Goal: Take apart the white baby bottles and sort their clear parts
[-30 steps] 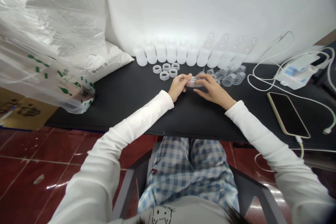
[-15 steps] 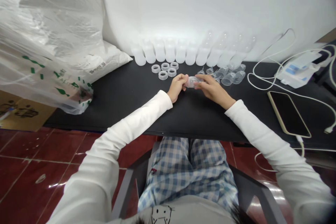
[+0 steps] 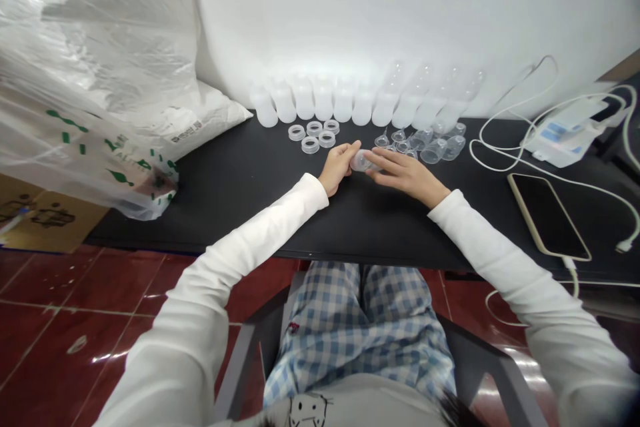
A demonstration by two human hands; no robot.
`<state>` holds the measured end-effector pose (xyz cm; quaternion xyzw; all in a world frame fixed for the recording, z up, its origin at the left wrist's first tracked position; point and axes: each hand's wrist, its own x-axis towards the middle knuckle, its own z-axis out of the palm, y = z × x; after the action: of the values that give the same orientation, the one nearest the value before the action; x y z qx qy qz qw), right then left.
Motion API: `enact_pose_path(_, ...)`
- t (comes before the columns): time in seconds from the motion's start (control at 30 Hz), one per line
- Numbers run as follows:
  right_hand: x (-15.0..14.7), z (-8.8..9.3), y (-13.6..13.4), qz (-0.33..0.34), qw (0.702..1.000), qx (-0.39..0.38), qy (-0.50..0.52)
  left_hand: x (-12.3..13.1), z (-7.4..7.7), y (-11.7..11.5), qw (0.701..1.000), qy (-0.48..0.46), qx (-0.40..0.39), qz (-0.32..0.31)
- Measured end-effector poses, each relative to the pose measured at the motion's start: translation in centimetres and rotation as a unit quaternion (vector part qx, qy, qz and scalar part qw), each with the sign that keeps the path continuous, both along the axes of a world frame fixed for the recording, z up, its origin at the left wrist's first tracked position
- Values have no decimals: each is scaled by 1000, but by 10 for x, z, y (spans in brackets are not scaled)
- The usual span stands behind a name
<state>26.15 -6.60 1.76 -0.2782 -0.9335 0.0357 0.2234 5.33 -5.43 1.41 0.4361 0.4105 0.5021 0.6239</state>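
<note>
Pinching a clear plastic piece (image 3: 360,161) in the left hand (image 3: 337,170).
Hold it straight; press softly with the right hand (image 3: 407,175) at three o'clock, can't tell if gripping.

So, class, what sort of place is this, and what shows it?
Probably a small indoor workspace: a black table holds a row of white bottles, with loose plastic rings set out before them.

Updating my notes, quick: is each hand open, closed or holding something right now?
Left hand: closed, holding a clear piece.
Right hand: over the piece's other end; grip cannot be told.
</note>
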Motion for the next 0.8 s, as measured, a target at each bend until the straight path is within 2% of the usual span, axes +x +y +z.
enact_pose_path(0.13,-1,1,-3,22,999,-28,8,-1,1,-1,999,22,-25,4)
enact_pose_path(0.23,0,-6,2,29,999,22,32,-3,0,0,1000,20,-17,-6)
enact_pose_path(0.37,-1,-17,13,-48,985,98,131,-4,-4,4,999,12,28,-27)
enact_pose_path(0.47,-1,-21,17,-116,968,76,211,-3,-9,5,993,31,105,-49)
enact_pose_path(0.53,0,-23,18,-155,959,51,230,-3,-13,5,986,45,152,-59)
enact_pose_path(0.6,0,-23,18,-175,957,26,228,-3,-16,5,984,52,161,-63)
enact_pose_path(0.7,0,-24,19,-149,965,12,216,-4,-19,8,990,43,124,-53)
enact_pose_path(0.8,-1,-21,19,-89,979,34,181,-6,-18,11,998,8,65,-4)
